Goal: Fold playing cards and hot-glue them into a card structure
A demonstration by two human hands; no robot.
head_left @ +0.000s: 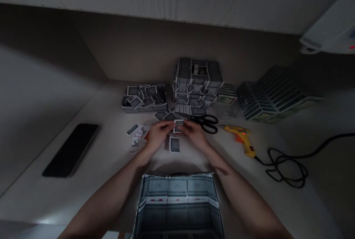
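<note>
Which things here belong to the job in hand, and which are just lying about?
Likely part of the job:
card, held in left hand and right hand
loose cards at the back left
scissors
glue gun, red light showing
card-covered box nearest the person
card-patterned stack

Apparently just lying about:
phone
card pieces, perhaps offcuts

Two hands [159,133] [195,132], many cards [175,144], one phone [71,151], one scissors [204,122], one glue gun [243,137]

Grip: held card [179,123] between left hand [158,135] and right hand [197,132]. Before it: second card [174,145], then card-built box [179,194] nearest wearer. Left: card scraps [135,144], phone [71,150] farther out. Right: scissors [210,119] near right hand, then glue gun [243,138]. Behind: card-built tower [198,83]; left of tower, tray [141,109] holding loose cards [150,90].
</note>
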